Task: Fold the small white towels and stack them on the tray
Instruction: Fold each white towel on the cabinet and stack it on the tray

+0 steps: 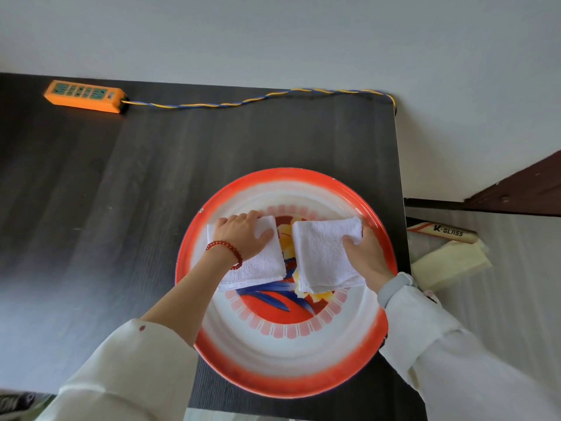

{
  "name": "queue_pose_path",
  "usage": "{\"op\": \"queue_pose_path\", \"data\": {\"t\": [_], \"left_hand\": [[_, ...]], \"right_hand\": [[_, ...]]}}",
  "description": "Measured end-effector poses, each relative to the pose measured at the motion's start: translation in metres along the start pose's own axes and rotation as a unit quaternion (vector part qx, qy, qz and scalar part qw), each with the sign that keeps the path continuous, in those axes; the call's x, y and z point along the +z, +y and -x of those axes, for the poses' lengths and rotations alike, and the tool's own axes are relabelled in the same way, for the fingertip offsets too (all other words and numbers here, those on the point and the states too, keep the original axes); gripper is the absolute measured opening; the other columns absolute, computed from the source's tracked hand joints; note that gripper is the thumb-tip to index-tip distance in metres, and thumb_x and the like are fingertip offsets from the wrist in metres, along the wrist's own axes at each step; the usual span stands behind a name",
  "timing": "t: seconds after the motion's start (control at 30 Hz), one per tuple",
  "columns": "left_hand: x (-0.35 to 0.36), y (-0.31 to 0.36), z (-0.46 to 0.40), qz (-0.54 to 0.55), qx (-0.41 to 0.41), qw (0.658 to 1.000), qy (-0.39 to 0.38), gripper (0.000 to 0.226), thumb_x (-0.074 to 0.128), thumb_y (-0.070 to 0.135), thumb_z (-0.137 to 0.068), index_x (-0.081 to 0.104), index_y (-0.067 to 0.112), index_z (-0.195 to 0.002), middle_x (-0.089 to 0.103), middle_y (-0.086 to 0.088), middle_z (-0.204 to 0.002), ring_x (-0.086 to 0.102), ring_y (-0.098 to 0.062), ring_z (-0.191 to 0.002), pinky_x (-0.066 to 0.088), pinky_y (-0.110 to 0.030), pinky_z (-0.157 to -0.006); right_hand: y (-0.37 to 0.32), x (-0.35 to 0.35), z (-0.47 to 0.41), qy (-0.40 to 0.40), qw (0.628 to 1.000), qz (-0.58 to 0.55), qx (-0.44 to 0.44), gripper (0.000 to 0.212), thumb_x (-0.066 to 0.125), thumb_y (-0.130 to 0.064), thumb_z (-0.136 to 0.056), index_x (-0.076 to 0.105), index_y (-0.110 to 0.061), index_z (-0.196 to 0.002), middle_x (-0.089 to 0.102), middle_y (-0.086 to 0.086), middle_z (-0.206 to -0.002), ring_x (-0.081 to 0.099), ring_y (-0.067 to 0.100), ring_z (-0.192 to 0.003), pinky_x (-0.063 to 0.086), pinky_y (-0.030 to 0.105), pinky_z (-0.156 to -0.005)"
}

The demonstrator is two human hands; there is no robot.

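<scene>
My left hand (243,233) lies flat, fingers straight and spread, palm down, a red bead bracelet (226,250) on its wrist. My right hand (365,256) curls at the fingertips, thumb pinching in, a grey watch (394,287) on its wrist. Both forearms reach forward in pale sleeves, left sleeve pushed back.

Head camera looks steeply down, close above the tray (230,369) and table (91,208).

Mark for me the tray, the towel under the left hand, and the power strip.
tray (285,369), head view, on its near red rim.
left towel (261,265), head view, on bare cloth below the hand.
power strip (83,95), head view, on its top face.
</scene>
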State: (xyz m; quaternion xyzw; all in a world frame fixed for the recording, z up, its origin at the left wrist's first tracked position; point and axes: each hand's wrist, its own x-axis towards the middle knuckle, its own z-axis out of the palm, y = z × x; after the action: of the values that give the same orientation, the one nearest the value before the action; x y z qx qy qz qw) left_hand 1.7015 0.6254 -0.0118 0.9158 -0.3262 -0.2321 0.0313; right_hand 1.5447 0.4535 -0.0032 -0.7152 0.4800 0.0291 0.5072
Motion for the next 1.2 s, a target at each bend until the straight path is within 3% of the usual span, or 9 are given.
{"op": "queue_pose_path", "data": {"t": [0.27, 0.33, 0.43, 0.53, 0.63, 0.73, 0.83, 0.97, 1.2], "left_hand": [[-0.003, 0.0, 0.011, -0.025, 0.026, 0.999, -0.023, 0.053, 0.035, 0.053, -0.092, 0.038, 0.02, -0.133, 0.057, -0.001, -0.125, 0.053, -0.023, -0.112, 0.033, -0.04, -0.101], [-0.001, -0.001, 0.011, -0.024, 0.025, 0.999, -0.021, 0.051, 0.035, 0.052, -0.092, 0.04, 0.02, -0.131, 0.058, -0.001, -0.122, 0.054, -0.022, -0.11, 0.033, -0.04, -0.1], [0.004, -0.003, 0.01, 0.002, 0.028, 1.0, 0.014, 0.046, 0.036, 0.046, -0.094, 0.041, 0.022, -0.133, 0.052, -0.001, -0.132, 0.048, -0.021, -0.121, 0.024, -0.042, -0.108], [0.002, -0.006, 0.015, 0.063, -0.002, 0.992, 0.107, 0.042, 0.038, 0.037, -0.096, 0.043, 0.02, -0.134, 0.045, 0.001, -0.14, 0.035, -0.017, -0.133, 0.009, -0.044, -0.115], [-0.001, -0.011, 0.025, 0.082, -0.013, 0.988, 0.126, 0.04, 0.037, 0.033, -0.097, 0.045, 0.02, -0.133, 0.046, 0.001, -0.139, 0.035, -0.017, -0.133, 0.009, -0.046, -0.115], [-0.008, -0.027, 0.023, 0.072, -0.005, 0.995, 0.073, 0.037, 0.036, 0.029, -0.097, 0.048, 0.02, -0.131, 0.051, 0.001, -0.134, 0.042, -0.018, -0.128, 0.018, -0.045, -0.114], [-0.016, -0.04, 0.014, 0.071, -0.004, 0.997, 0.036, 0.036, 0.038, 0.028, -0.096, 0.051, 0.021, -0.129, 0.051, -0.001, -0.135, 0.047, -0.021, -0.124, 0.031, -0.041, -0.107], [-0.02, -0.035, 0.01, 0.042, 0.026, 0.998, -0.038, 0.04, 0.033, 0.023, -0.096, 0.049, 0.025, -0.132, 0.054, -0.004, -0.133, 0.049, -0.025, -0.12, 0.035, -0.039, -0.103], [-0.025, -0.033, 0.007, -0.003, 0.054, 0.994, -0.093, 0.045, 0.032, 0.026, -0.096, 0.033, 0.03, -0.141, 0.052, -0.006, -0.134, 0.047, -0.026, -0.122, 0.031, -0.037, -0.103]], "right_hand": [[-0.006, 0.007, -0.002, 0.006, 0.999, 0.015, -0.047, 0.05, 0.049, -0.013, -0.092, 0.032, -0.016, -0.139, 0.045, 0.002, -0.136, 0.043, 0.022, -0.126, 0.031, 0.023, -0.092], [-0.006, 0.014, -0.006, -0.007, 0.999, 0.019, -0.044, 0.039, 0.049, -0.014, -0.091, 0.04, -0.012, -0.129, 0.053, 0.001, -0.113, 0.051, 0.02, -0.107, 0.039, 0.02, -0.082], [-0.004, 0.021, -0.012, -0.02, 0.999, 0.026, -0.043, 0.02, 0.047, -0.011, -0.09, 0.038, -0.02, -0.106, 0.036, -0.012, -0.075, 0.044, 0.013, -0.078, 0.031, 0.014, -0.058], [-0.005, 0.02, -0.009, 0.015, 0.992, 0.09, -0.092, 0.02, 0.048, -0.012, -0.09, 0.038, -0.015, -0.107, 0.048, -0.001, -0.096, 0.05, 0.015, -0.088, 0.042, 0.015, -0.068], [-0.004, 0.021, 0.008, 0.092, 0.948, 0.226, -0.203, 0.043, 0.048, -0.02, -0.093, 0.04, -0.008, -0.133, 0.047, 0.011, -0.136, 0.043, 0.027, -0.126, 0.042, 0.041, -0.102], [-0.015, 0.033, 0.043, 0.1, 0.88, 0.201, -0.418, 0.028, 0.043, -0.014, -0.087, 0.062, -0.005, -0.106, 0.063, 0.011, -0.107, 0.053, 0.022, -0.103, 0.047, 0.041, -0.087], [-0.015, 0.055, 0.079, -0.003, 0.832, 0.188, -0.521, 0.021, 0.044, -0.01, -0.082, 0.064, -0.007, -0.087, 0.063, 0.006, -0.088, 0.054, 0.02, -0.084, 0.043, 0.033, -0.072], [-0.007, 0.084, 0.106, -0.228, 0.831, 0.303, -0.406, 0.029, 0.038, -0.019, -0.092, 0.059, -0.014, -0.112, 0.065, 0.004, -0.107, 0.059, 0.021, -0.096, 0.049, 0.036, -0.078], [-0.002, 0.113, 0.09, -0.206, 0.817, 0.396, -0.366, 0.03, 0.038, -0.024, -0.094, 0.05, -0.011, -0.118, 0.059, 0.009, -0.117, 0.054, 0.031, -0.107, 0.041, 0.041, -0.085]]}}
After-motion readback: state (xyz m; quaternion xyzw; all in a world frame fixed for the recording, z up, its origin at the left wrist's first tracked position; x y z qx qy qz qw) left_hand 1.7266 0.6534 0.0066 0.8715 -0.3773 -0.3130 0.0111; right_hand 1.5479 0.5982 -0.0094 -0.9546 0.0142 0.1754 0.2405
